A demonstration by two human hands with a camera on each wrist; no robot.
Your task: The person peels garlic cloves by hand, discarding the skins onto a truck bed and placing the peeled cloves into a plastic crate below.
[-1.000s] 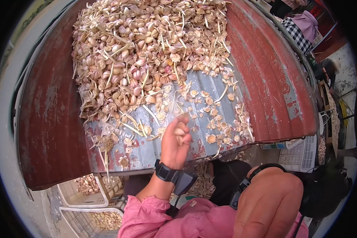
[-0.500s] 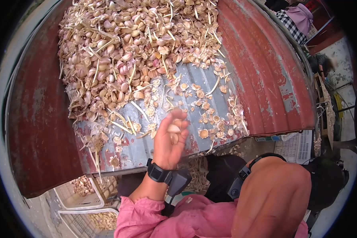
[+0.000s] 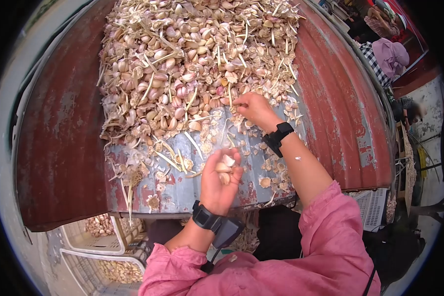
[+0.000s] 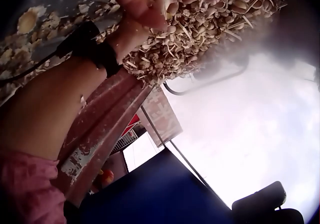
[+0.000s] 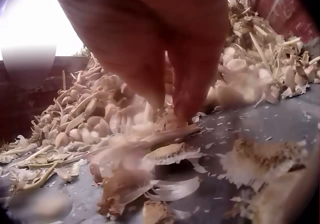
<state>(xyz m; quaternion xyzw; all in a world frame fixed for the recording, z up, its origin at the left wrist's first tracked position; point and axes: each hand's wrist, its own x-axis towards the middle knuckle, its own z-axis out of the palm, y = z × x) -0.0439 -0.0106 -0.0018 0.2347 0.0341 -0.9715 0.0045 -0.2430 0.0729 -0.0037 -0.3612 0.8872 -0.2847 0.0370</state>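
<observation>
In the head view my left hand (image 3: 216, 191) is palm up, its fingers curled round a few garlic cloves (image 3: 223, 168). One pale clove (image 4: 167, 3) also shows between the fingers in the left wrist view. Farther forward, my right hand (image 3: 256, 110) reaches down to the front edge of a garlic pile (image 3: 175, 64). Thumb and fingertips (image 5: 185, 106) point down close together among the cloves and stalks in the right wrist view. I cannot tell whether they pinch anything. Loose root discs and skins (image 5: 167, 154) lie just before them.
The pile rests on a corrugated metal sheet (image 3: 182, 192) with raised red sides (image 3: 335, 98). Below its front edge at left stand plastic crates (image 3: 91, 244) with cloves inside. A white crate (image 3: 372, 207) stands at lower right. Other people (image 3: 387, 54) are at the far right.
My right hand has gone from close before the camera, at lower right, forward to the pile's edge. My left hand still holds its cloves in nearly the same place.
</observation>
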